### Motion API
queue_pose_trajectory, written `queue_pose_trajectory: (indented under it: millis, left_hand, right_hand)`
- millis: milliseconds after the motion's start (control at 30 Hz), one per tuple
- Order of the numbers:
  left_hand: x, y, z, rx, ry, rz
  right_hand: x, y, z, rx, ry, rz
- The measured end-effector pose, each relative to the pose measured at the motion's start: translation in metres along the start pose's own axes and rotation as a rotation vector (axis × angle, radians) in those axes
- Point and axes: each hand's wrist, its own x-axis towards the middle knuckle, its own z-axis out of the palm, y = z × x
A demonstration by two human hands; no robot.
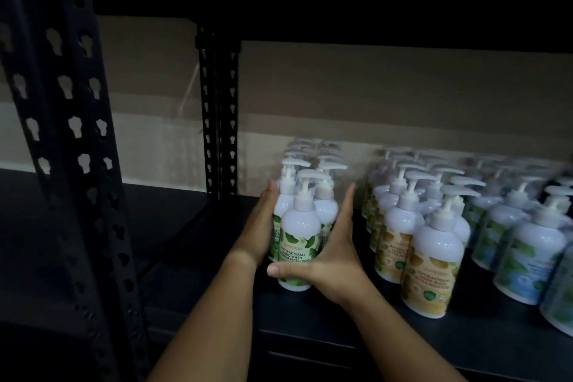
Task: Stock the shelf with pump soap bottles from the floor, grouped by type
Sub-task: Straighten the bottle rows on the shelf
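Both hands, left (259,226) and right (333,253), press flat-fingered against the green bottles (299,245), squaring them left of the yellow group (412,236); floor stock is unseen.

White pump soap bottles are stood upright on a black shelf (310,322), arranged in rows running front to back and grouped by label. Green-leaf labelled bottles (297,245) are placed at the left; yellow labelled bottles (431,270) are set in the middle, apart from them; blue-green labelled bottles (527,260) are ranged at the right, blurred.
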Motion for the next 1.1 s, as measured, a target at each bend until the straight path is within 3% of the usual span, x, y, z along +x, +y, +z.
queue_pose_trajectory:
  millis: [133,267,533,833,1100]
  left_hand:
    - [0.000,-0.005,0.001,0.077,0.030,0.149]
    - [-0.001,-0.003,0.004,0.052,0.082,0.179]
    - [-0.003,-0.002,0.002,0.055,0.077,0.168]
    - [0.012,-0.010,-0.010,0.068,-0.017,0.001]
    - [0.003,-0.003,-0.001,0.044,-0.015,0.031]
  right_hand:
    - [0.003,0.010,-0.002,0.085,-0.058,-0.001]
    - [0.007,0.017,-0.005,0.120,-0.059,-0.001]
    - [0.000,0.009,-0.010,0.218,-0.095,0.007]
    - [0.003,0.013,-0.007,0.194,-0.096,0.023]
    - [0.000,0.000,-0.008,0.331,-0.039,0.053]
